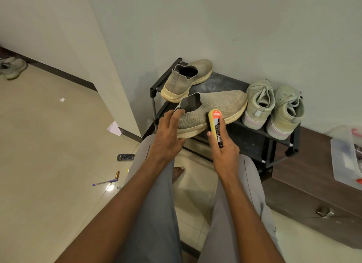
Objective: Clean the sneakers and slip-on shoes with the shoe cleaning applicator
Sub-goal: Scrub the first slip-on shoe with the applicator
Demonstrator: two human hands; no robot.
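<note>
A beige knit slip-on shoe (pixel 221 106) lies on its side at the front of a black shoe rack (pixel 252 137). My left hand (pixel 168 133) grips its heel, fingers at the collar. My right hand (pixel 225 151) holds a yellow shoe cleaning applicator (pixel 215 123) with a red and black label, its dark sponge edge against the shoe's side. The second slip-on (pixel 186 80) stands behind it on the rack. Two pale green lace-up sneakers (pixel 274 108) stand on the rack's right side, heels toward me.
A brown cabinet (pixel 313 188) with a clear plastic box (pixel 346 157) stands right of the rack. On the tiled floor to the left lie a remote control (pixel 126 157), a pen (pixel 103 182), a battery (pixel 117 174) and paper scraps. Another shoe (pixel 12 67) sits far left.
</note>
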